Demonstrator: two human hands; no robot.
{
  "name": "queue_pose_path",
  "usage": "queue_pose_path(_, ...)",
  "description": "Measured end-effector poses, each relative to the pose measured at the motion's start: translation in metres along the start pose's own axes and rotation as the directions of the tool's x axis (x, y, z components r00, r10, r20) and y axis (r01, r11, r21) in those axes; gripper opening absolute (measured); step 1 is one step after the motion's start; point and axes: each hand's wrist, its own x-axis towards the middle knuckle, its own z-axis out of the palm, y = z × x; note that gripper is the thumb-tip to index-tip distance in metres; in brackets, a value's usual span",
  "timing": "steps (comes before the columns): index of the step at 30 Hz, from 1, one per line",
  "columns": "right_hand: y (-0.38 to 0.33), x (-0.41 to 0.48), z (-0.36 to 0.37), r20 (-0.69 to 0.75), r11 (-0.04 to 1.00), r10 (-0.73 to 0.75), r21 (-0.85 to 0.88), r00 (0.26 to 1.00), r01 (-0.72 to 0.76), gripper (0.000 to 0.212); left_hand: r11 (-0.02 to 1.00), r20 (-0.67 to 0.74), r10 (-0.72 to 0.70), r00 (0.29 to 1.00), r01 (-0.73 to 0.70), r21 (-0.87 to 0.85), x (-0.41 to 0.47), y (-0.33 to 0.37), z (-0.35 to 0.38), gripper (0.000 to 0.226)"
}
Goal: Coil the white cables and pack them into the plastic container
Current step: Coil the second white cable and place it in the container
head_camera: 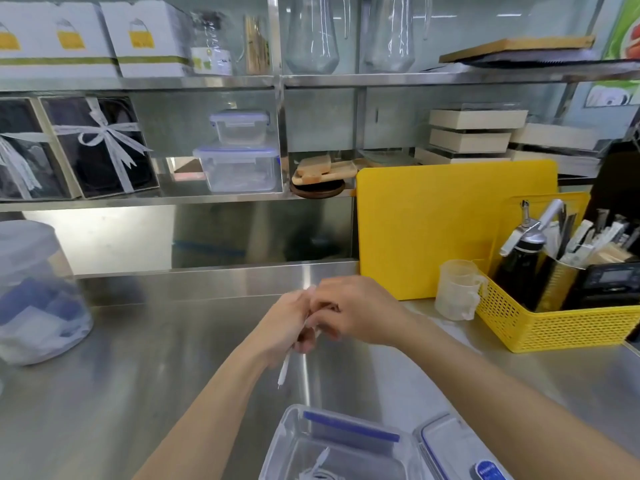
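We held the cable (pixel 284 370) bunched in both hands (pixel 322 317), fingers closed round it. Its loose end hung toward six o'clock, where the container (pixel 277 455) sat open on the bench (pixel 138 375).

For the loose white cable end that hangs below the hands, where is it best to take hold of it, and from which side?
Probably best to pinch the white cable end on its stiff plug part, just below the left hand. It hangs almost straight down in free air above the steel counter, so the right hand can come from its own side, fingers across the cable.
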Motion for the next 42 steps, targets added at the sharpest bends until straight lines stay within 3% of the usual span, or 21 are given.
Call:
queue_pose_path(3,0.016,-0.001,0.004,-0.089,0.986,0.167,0.027,0.982,-0.165,0.028,0.999,0.098,-0.036,0.995,0.036,-0.005,-0.002,0.003,-0.001,0.052)
queue_pose_path(6,0.032,-0.006,0.003,0.023,0.949,0.268,0.169,0.963,-0.268,0.044,0.987,0.166,-0.087,0.982,0.108,-0.122,-0.005,0.002,-0.009,0.052)
queue_pose_path(10,0.038,-0.015,0.003,0.226,0.761,0.255,0.553,0.94,-0.339,0.024,0.942,0.283,-0.13,0.95,0.208,-0.263,-0.006,0.005,-0.018,0.047)
queue_pose_path(15,0.036,-0.022,0.012,0.245,0.557,0.183,0.773,0.952,-0.306,0.024,0.923,0.249,-0.119,0.961,0.2,-0.328,-0.001,0.007,-0.018,0.047)
queue_pose_path(19,0.037,-0.017,0.019,0.143,0.579,0.329,0.751,0.934,-0.319,0.025,0.924,0.079,-0.107,0.991,0.128,-0.361,0.004,0.006,-0.015,0.047)
queue_pose_path(23,0.038,-0.014,0.026,0.163,0.535,0.409,0.754,0.898,-0.381,0.027,0.918,-0.049,-0.021,0.999,0.0,-0.396,0.006,-0.001,-0.012,0.028)
queue_pose_path(27,0.037,-0.014,0.031,0.182,0.563,0.446,0.704,0.876,-0.433,0.028,0.939,-0.197,-0.01,0.98,-0.059,-0.34,0.005,-0.011,-0.01,0.024)
queue_pose_path(31,0.045,-0.02,0.022,0.287,0.671,0.442,0.524,0.85,-0.525,0.024,0.944,-0.348,-0.029,0.937,-0.089,-0.317,0.008,-0.015,-0.02,0.024)
queue_pose_path(34,0.053,-0.027,0.01,0.496,0.706,0.437,0.327,0.75,-0.628,0.019,0.951,-0.4,-0.046,0.915,-0.082,-0.298,0.011,-0.021,-0.026,0.026)
queue_pose_path(35,0.053,-0.028,0.007,0.531,0.681,0.422,0.349,0.735,-0.644,0.018,0.953,-0.413,-0.053,0.909,-0.078,-0.294,0.012,-0.023,-0.026,0.027)
queue_pose_path(37,0.052,-0.027,0.003,0.471,0.549,0.398,0.565,0.787,-0.616,0.017,0.947,-0.431,-0.084,0.899,-0.063,-0.315,0.014,-0.029,-0.025,0.026)
queue_pose_path(40,0.045,-0.019,-0.001,0.229,0.286,0.429,0.883,0.874,-0.372,0.014,0.93,-0.415,-0.13,0.9,-0.034,-0.366,0.015,-0.036,-0.019,0.026)
queue_pose_path(42,0.037,-0.012,0.002,0.115,0.208,0.463,0.95,0.879,-0.234,0.012,0.925,-0.387,-0.133,0.912,-0.026,-0.379,0.015,-0.037,-0.012,0.026)
